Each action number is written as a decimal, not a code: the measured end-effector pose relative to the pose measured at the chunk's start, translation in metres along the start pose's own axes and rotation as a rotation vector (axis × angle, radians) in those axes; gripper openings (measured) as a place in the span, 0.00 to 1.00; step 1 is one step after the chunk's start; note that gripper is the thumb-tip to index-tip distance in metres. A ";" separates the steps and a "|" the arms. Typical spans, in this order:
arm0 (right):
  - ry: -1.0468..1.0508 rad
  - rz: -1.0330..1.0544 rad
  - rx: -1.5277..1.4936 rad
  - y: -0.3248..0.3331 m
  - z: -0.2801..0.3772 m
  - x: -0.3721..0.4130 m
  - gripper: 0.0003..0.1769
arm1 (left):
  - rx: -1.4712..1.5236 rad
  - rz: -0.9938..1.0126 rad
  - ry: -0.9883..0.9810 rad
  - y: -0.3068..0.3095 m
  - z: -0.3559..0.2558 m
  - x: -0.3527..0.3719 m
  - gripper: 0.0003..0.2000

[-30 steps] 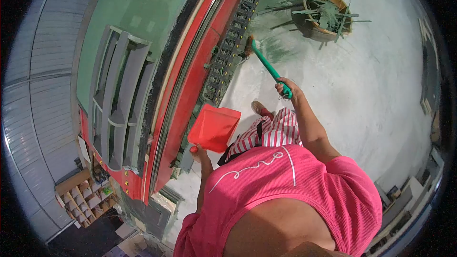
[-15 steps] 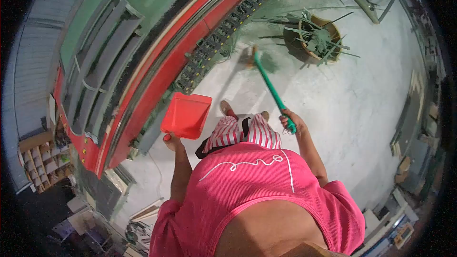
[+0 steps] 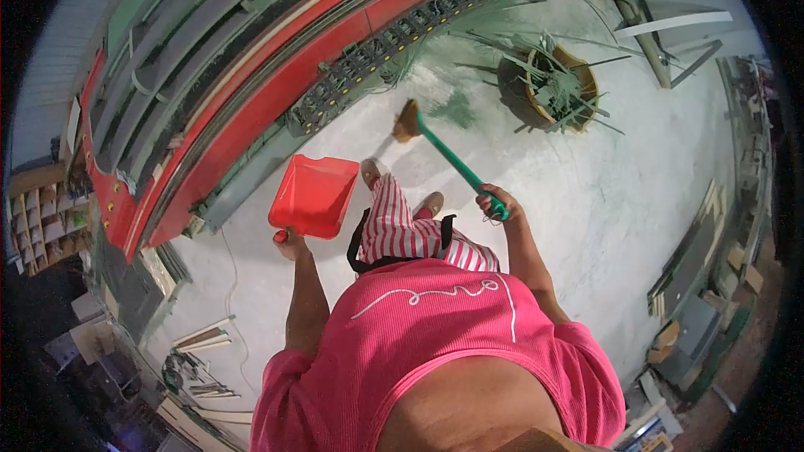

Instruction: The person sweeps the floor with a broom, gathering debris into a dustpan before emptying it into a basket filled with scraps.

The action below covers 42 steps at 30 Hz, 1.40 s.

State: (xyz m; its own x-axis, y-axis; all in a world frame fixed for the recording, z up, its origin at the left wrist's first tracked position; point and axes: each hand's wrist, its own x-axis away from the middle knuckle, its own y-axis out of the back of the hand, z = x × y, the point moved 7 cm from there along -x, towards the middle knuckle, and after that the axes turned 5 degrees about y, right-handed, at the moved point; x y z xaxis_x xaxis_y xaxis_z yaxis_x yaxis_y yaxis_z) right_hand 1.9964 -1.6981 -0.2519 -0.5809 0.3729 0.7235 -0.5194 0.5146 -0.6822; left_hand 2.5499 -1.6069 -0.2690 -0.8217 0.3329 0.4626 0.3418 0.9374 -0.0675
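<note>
My left hand (image 3: pixel 291 244) is closed round the handle of a red dustpan (image 3: pixel 314 197), which hangs above the floor with its inside facing up. My right hand (image 3: pixel 499 202) grips the end of a green-handled broom (image 3: pixel 452 156). The broom's brown bristles (image 3: pixel 408 121) are near the floor, left of a patch of green dust (image 3: pixel 455 109). Whether the bristles touch the floor cannot be told.
A large red and green machine (image 3: pixel 251 109) with a black cable chain (image 3: pixel 427 15) runs along the upper left. A round bin (image 3: pixel 592 84) holds green strips at the upper right. Boards (image 3: pixel 688 251) lie at the right, wood strips (image 3: pixel 203 333) at the lower left.
The broom head has moved left and slightly down, away from the green dust. One foot has stepped forward, and the view has shifted. Both hands keep their hold.
</note>
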 end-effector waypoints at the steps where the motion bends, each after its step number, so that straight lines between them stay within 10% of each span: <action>1: 0.014 -0.008 -0.041 0.006 0.004 0.008 0.09 | 0.151 0.038 0.055 0.005 0.010 0.004 0.11; 7: 0.166 -0.196 -0.085 0.047 0.019 0.056 0.08 | -0.430 -0.318 -0.145 0.044 0.025 0.036 0.10; 11: 0.327 -0.219 0.283 0.052 0.015 0.089 0.08 | -0.030 -0.192 -0.041 0.064 0.048 0.035 0.10; 26: -0.011 0.078 0.465 -0.037 -0.055 0.018 0.25 | -0.280 -0.219 -0.069 0.009 0.011 0.061 0.12; 35: 0.052 -0.144 0.154 0.075 -0.017 0.087 0.07 | -0.101 -0.161 0.014 0.010 0.023 0.055 0.12; 42: 0.270 -0.359 0.345 0.109 -0.014 0.171 0.15 | -0.445 -0.157 -0.215 0.037 0.040 0.034 0.14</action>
State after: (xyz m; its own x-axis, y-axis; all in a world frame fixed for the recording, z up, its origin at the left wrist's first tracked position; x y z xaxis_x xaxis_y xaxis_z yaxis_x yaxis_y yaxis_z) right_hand 1.8495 -1.5678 -0.2010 -0.1724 0.4287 0.8869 -0.8561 0.3801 -0.3501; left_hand 2.5167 -1.5567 -0.2917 -0.9378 0.2487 0.2420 0.3290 0.8591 0.3921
